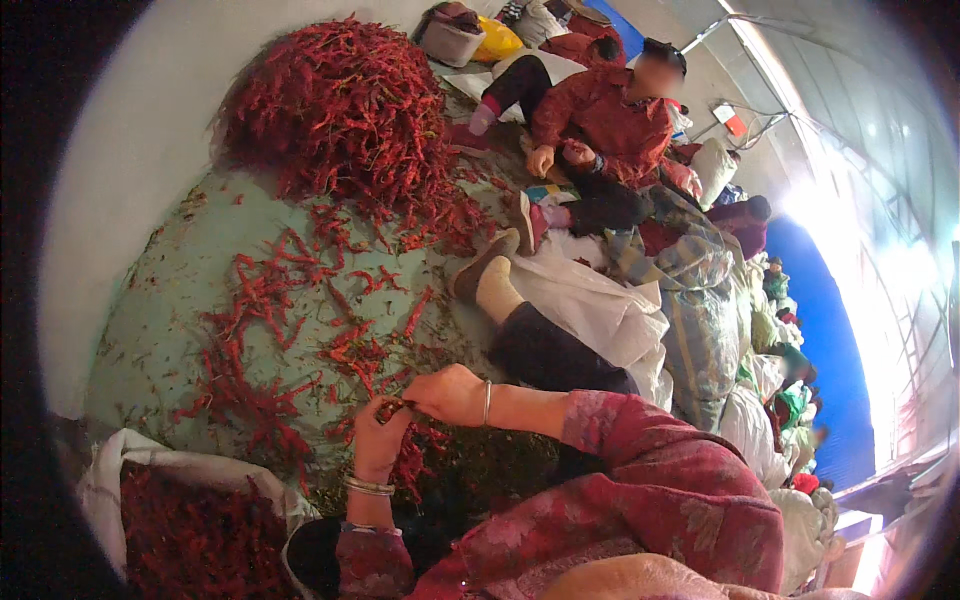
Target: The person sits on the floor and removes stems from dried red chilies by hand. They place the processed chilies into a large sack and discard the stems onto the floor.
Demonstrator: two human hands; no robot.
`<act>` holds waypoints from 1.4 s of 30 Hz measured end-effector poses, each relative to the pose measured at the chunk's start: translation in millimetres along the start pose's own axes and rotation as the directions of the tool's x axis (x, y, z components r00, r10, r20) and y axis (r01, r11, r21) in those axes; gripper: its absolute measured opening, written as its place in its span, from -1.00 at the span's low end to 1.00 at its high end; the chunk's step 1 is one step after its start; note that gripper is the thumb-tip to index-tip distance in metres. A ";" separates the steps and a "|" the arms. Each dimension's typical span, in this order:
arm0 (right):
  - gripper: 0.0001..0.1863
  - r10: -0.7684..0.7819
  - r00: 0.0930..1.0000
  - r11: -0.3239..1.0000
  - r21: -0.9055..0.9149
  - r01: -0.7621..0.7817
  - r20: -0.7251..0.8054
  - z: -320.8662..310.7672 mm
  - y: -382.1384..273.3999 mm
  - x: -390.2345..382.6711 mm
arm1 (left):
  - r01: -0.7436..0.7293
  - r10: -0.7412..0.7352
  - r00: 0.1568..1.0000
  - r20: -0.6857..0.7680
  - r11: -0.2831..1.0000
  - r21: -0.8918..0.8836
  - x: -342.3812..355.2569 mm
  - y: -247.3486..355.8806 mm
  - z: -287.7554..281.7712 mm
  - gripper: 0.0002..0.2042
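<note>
My left hand (382, 438) and my right hand (452, 394) meet at the fingertips, both closed in a pinch. Between them is a small dark-red piece that looks like the end of a dried chili (394, 408); most of it is hidden by the fingers. Just under the hands, more dried red chilies (412, 462) show beside my left palm. Loose chilies (262, 300) lie scattered on the green sheet (165, 330) ahead. At lower left, near my left forearm, stands an open white sack (105, 485) filled with red chilies (200, 535).
A tall heap of red chilies (335, 110) rises at the far left. Another person (605, 125) in a red patterned top sits at the far right of it. White sacking (590, 300) and a plaid sack (695, 330) stand on the right. Dark plant scraps (500, 465) lie near my legs.
</note>
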State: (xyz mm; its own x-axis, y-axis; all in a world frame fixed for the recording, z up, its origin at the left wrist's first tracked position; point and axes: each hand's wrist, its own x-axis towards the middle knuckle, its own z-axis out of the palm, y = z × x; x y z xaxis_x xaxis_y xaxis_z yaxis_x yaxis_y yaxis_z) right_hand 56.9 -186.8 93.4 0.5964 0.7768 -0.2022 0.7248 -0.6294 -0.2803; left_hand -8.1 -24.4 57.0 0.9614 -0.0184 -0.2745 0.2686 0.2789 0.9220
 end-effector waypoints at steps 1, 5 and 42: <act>-0.80 0.011 1.000 1.000 -0.011 -0.011 0.015 -0.5 -2.7 2.9 | -0.011 0.012 1.000 0.005 0.998 -0.065 4.1 -7.7 -1.8 -0.88; -0.82 0.033 0.997 0.999 -0.026 -0.032 0.063 -12.7 -10.7 2.4 | 0.024 -0.024 1.000 -0.003 0.988 -0.153 -2.9 4.5 -0.2 -0.87; -0.68 0.420 0.828 0.625 0.542 -0.561 0.373 -44.6 20.2 -18.8 | 0.033 0.049 0.916 0.398 0.980 -0.197 -7.7 11.6 -18.9 -0.88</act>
State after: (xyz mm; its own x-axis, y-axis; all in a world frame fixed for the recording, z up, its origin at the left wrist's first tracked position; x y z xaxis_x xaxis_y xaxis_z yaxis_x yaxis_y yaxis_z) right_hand 75.8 -215.0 133.4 0.6689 0.3865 -0.6350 -0.0685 -0.8185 -0.5704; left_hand -13.6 -2.9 64.6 0.9177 -0.3850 -0.0979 0.2835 0.4622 0.8403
